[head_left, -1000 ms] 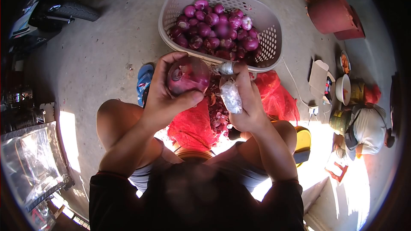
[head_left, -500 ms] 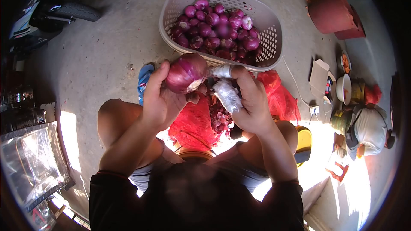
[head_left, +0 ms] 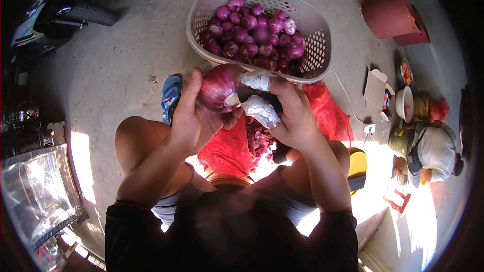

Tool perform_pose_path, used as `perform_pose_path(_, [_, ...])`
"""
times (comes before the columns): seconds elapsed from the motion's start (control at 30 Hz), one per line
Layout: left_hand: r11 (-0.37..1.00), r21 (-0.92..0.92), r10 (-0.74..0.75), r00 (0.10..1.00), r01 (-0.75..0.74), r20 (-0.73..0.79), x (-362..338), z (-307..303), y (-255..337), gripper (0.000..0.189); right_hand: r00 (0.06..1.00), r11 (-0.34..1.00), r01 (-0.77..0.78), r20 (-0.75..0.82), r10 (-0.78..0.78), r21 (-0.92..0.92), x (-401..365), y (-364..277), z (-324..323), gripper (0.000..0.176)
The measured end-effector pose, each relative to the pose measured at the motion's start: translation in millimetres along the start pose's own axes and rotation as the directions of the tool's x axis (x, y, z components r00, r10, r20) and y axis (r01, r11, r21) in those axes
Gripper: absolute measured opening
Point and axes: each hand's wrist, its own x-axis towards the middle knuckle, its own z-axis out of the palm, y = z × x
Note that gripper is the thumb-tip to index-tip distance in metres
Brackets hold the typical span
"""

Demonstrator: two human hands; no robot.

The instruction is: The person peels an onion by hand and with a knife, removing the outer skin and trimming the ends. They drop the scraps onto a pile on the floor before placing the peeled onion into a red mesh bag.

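Note:
My left hand holds a large red onion, thumb on its left side and fingers beneath. The onion's pale end faces down and to the right. My right hand comes in from the right, with silvery wrapping around its thumb and index finger. Those two wrapped tips press at the onion's right side, by its pale end. Any loose skin between them is too small to make out. Below the hands are a red mesh sack and a heap of onion skins.
A perforated plastic basket of red onions stands just ahead. Another red mesh bag lies right of my hands. A blue slipper is at left, a motorcycle wheel farther off. Another person bends at right, near a white bowl.
My right hand has shifted slightly left, bringing its wrapped fingertips closer against the onion. The onion has turned a little in my left hand.

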Motion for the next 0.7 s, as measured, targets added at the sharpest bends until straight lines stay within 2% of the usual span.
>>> perform_pose_path(0.27, [0.999,-0.007,-0.043,0.999,0.043,0.028,-2,-2,3,0.063,0.999,0.994,-0.033,-0.001,0.034,0.1,0,3,3,0.045])
perform_pose_path(0.47, [0.996,0.004,-0.086,0.996,0.086,-0.032,-3,-2,4,0.064,0.999,1.0,0.017,-0.036,-0.016,0.026,0,7,7,0.04])
perform_pose_path(0.57, [0.99,0.109,-0.078,0.988,0.094,-0.137,-2,6,4,0.07,0.997,0.999,0.007,-0.079,-0.003,0.045,1,7,11,0.038])
perform_pose_path(0.67, [0.989,0.099,-0.096,0.983,0.113,-0.155,-3,12,5,0.07,0.99,0.987,-0.004,-0.135,0.026,0.159,1,10,12,0.039])
perform_pose_path(0.7, [0.987,0.099,-0.106,0.974,0.128,-0.201,-3,15,6,0.07,0.985,0.973,0.043,-0.171,-0.003,0.227,5,7,13,0.041])
